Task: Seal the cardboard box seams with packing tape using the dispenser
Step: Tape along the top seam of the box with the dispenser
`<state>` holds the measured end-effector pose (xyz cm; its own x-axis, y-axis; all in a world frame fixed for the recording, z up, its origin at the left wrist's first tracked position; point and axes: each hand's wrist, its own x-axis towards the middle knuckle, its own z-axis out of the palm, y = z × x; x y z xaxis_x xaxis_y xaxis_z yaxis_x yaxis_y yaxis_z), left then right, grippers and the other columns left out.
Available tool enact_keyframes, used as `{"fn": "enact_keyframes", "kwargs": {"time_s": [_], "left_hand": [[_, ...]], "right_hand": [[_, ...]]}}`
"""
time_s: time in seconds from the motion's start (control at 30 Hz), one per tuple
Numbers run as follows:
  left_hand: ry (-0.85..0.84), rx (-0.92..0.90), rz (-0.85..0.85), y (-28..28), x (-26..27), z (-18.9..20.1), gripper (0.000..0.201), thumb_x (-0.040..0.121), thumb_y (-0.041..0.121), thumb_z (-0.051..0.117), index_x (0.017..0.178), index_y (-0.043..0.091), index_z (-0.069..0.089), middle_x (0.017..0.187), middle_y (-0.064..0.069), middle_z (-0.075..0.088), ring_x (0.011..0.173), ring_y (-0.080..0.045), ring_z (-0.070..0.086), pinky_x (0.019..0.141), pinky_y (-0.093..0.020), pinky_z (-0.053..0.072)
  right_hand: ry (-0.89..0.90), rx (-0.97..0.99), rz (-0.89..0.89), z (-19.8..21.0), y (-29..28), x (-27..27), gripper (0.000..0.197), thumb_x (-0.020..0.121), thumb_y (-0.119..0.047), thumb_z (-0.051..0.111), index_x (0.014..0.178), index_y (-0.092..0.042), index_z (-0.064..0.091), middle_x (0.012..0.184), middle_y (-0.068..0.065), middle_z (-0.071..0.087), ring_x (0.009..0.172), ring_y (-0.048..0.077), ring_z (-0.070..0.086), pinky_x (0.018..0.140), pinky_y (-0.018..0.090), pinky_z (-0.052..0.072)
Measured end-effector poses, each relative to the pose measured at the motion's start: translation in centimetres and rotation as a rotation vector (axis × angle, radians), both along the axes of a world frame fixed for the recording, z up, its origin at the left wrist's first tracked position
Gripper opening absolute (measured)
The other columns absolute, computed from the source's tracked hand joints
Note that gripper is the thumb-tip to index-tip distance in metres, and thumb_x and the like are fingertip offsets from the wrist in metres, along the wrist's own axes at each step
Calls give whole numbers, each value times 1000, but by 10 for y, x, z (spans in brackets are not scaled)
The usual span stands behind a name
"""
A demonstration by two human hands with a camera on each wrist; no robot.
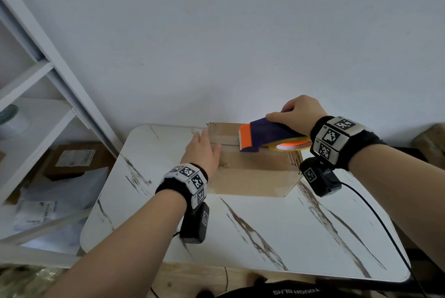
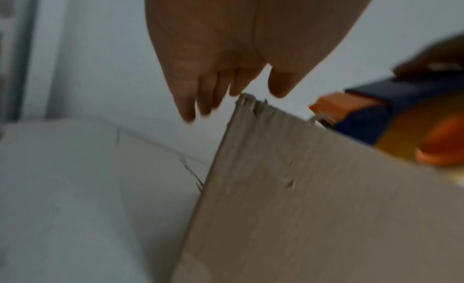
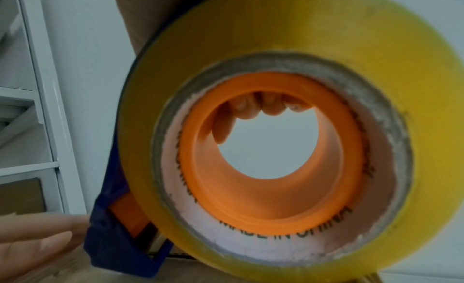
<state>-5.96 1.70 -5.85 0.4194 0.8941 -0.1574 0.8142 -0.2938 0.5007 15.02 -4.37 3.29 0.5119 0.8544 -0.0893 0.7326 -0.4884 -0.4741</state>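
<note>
A brown cardboard box (image 1: 252, 172) lies on the white marbled table (image 1: 265, 230), close to the wall. My right hand (image 1: 298, 114) grips a blue and orange tape dispenser (image 1: 262, 136) from above, holding it on the box top with the cutter end pointing left. Its yellowish tape roll (image 3: 301, 49) fills the right wrist view, my fingertips (image 3: 251, 108) showing through the orange core. My left hand (image 1: 204, 150) lies flat with straight fingers at the box's left end, beside a strip of tape (image 1: 224, 140). In the left wrist view the fingers (image 2: 200, 100) hang over the box's edge (image 2: 301, 188).
A white shelf frame (image 1: 48, 76) stands at the left, with a brown parcel (image 1: 72, 160) and plastic mailers (image 1: 48, 206) on the floor beneath. The wall runs right behind the box. A black cable (image 1: 375, 213) trails from my right wrist across the table.
</note>
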Motion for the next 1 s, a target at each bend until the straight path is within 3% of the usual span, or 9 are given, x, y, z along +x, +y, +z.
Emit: {"fn": "enact_keyframes", "kwargs": {"time_s": [0.03,0.1,0.2,0.33,0.47,0.6,0.73,0.87,1.0], "left_hand": [[73,55,-87,-4,0,-1,62,97,42,32,148,9,16,156,-16,17,143,-28,22,115,-37,23],[221,133,-240,-8,0,-4,76,94,54,27,150,11,1,159,-10,-8,148,-23,-2,120,-37,8],[356,118,-292,-12,0,-9,90,87,67,24,149,10,-8,157,-8,-20,147,-21,-10,121,-39,4],[451,164,-321,-13,3,-6,102,80,77,23,148,10,-11,157,-6,-19,146,-18,-17,120,-40,-4],[461,210,-396,-17,7,-6,99,81,75,27,150,13,-8,158,-3,-16,146,-16,-16,120,-39,-8],[417,243,-409,-18,15,-5,98,82,71,35,150,13,-5,159,-4,-10,147,-16,-12,120,-38,-7],[405,231,-413,-19,28,-8,104,81,70,40,149,9,-7,159,-6,-11,147,-18,-11,121,-40,-3],[404,233,-366,-23,33,-15,109,78,73,41,149,7,-10,159,-7,-12,147,-19,-11,120,-38,-7],[403,253,-369,-23,32,-16,108,78,74,39,149,7,-9,159,-8,-11,147,-20,-10,121,-38,-4]], "right_hand": [[-1,3,5,0,0,0,38,76,-45,65,76,-8,71,79,6,65,77,20,57,70,32,47],[-3,22,13,0,1,2,37,76,-46,66,75,-9,69,77,4,63,78,20,56,71,33,48],[24,73,15,-1,0,3,29,76,-44,67,73,-16,65,76,-3,60,80,17,56,69,30,45],[75,177,-4,-6,-2,7,28,77,-43,67,79,-15,67,83,-1,63,82,17,56,68,27,41],[181,245,-43,-15,-7,9,30,82,-47,60,88,-18,64,87,-1,62,83,17,55,63,24,39],[332,323,-132,-23,-8,15,42,84,-51,57,99,-13,64,90,-1,61,87,18,56,75,29,42],[419,305,-150,-27,-11,20,49,80,-57,57,79,-8,59,69,4,46,71,20,46,69,32,37],[455,279,-149,-28,-11,22,49,68,-62,56,70,-13,53,71,11,38,66,21,39,65,33,31],[464,265,-135,-28,-8,27,42,74,-53,65,68,-13,52,70,11,36,65,22,37,62,31,29]]}}
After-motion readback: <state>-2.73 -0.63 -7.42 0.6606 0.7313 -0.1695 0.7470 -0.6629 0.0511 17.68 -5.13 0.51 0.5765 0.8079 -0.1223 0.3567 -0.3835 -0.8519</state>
